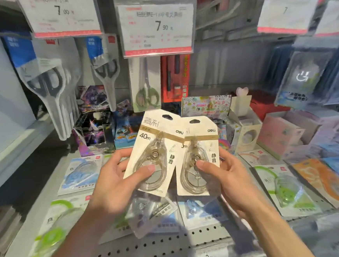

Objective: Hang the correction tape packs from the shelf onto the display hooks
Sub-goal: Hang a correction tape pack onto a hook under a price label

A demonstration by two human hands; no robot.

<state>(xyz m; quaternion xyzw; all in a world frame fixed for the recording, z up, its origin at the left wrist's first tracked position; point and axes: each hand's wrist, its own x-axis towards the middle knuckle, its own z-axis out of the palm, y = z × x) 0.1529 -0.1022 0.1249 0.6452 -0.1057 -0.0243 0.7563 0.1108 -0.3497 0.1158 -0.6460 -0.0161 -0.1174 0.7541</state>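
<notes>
Item 1: cream card-backed correction tape pack with a clear teardrop blister, marked 40m [156, 147]. It was held up above the shelf, tilted, its hang hole at the top free of any hook. It was gripped by the left hand [118, 181], thumb pressed on the blister front and fingers curled behind the card.

Item 2: second cream card-backed correction tape pack of the same make [201, 156]. It was held just beside the first, its upper left corner overlapped by the first card. It was gripped by the right hand [227, 176], thumb on the blister and fingers wrapped round the right edge. Its hang hole was likewise unhooked.

Item 3: white perforated metal shelf [153, 249]. Several further packs were seen lying flat on it: a blue-dispenser pack [81, 173] at the left, a green-dispenser pack [285, 188] at the right, an orange-dispenser pack [327, 181] beyond it, and blurred others below the hands.

Item 4: clear-packed scissors [107, 72] and a white price label reading 7.90 [156, 24], hung above on the display. No free hook could be made out.

Status, as judged: two packs were lifted and none were seen hung; hanging was not yet begun and most stock remained on the shelf.
</notes>
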